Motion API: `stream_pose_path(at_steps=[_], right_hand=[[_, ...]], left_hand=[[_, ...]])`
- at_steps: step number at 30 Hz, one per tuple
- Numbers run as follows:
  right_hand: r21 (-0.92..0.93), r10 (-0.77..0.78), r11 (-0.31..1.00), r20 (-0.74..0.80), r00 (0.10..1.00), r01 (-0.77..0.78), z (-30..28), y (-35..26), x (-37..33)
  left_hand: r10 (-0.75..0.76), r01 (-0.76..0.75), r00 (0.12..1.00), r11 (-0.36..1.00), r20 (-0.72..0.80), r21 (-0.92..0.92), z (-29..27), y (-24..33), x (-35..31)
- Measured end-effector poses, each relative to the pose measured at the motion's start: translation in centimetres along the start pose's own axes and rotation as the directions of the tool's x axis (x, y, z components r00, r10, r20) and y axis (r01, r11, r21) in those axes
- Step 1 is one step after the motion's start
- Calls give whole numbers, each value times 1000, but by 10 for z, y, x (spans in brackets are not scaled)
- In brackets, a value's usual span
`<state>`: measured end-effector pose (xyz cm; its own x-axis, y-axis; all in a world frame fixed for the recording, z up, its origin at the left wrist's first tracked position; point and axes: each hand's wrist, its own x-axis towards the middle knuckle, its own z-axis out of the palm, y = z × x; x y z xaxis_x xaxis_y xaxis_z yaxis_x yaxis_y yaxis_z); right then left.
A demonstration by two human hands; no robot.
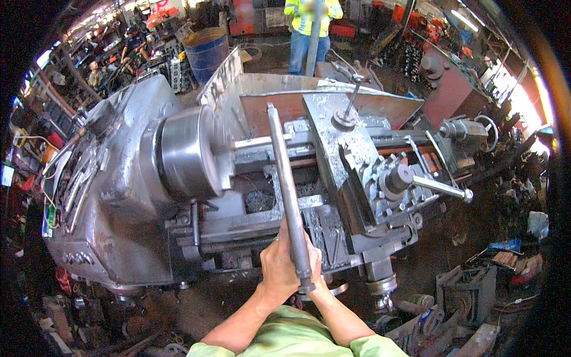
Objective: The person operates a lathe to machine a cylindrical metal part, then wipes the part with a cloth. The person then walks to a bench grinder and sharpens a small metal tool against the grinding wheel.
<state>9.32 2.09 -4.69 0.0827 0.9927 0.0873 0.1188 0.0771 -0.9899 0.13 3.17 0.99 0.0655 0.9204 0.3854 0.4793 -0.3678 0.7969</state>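
A long grey metal shaft [284, 172] stands out in front of me, its far end reaching over the lathe bed and its near end close to my body. My left hand [278, 263] is closed around its lower part. From the other side my right hand [315, 259] also grips it, with its fingers partly hidden behind the shaft. Beyond lies the lathe, its round chuck [189, 152] to the left with blurred jaws. A thinner bright bar [256, 142] extends from the chuck area, passing behind the shaft. To the right sits the tool post [397, 178] with a long handle [443, 188].
Loose tools [83, 184] lie on the headstock [134, 154]. Metal chips [357, 149] cover the carriage. The tailstock [467, 131] stands far right. Behind the lathe are a blue drum [207, 56] and a person in a high-visibility top [297, 9]. Scrap parts [470, 291] crowd the lower right.
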Motion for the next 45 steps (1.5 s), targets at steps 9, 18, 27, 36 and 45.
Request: stream_pose_path(at_steps=[9, 18, 27, 36, 45], right_hand=[[-188, -354, 923, -63, 933, 337, 42, -8, 189], [97, -25, 995, 66, 997, 19, 4, 19, -7], [-238, -108, 966, -9, 994, 102, 45, -23, 234], [321, -205, 907, -233, 951, 274, 4, 7, 74], [-13, -188, 982, -186, 964, 189, -38, -7, -38]], left_hand=[[-125, 142, 989, 958, -82, 249, -10, -33, 189], [85, -88, 994, 995, -65, -39, 3, -9, -16], [-75, 117, 981, 965, -180, 236, 2, -38, 218], [-113, 104, 958, 993, 264, 48, -29, 33, 78], [338, -459, 796, 878, 502, 136, -56, 8, 276]])
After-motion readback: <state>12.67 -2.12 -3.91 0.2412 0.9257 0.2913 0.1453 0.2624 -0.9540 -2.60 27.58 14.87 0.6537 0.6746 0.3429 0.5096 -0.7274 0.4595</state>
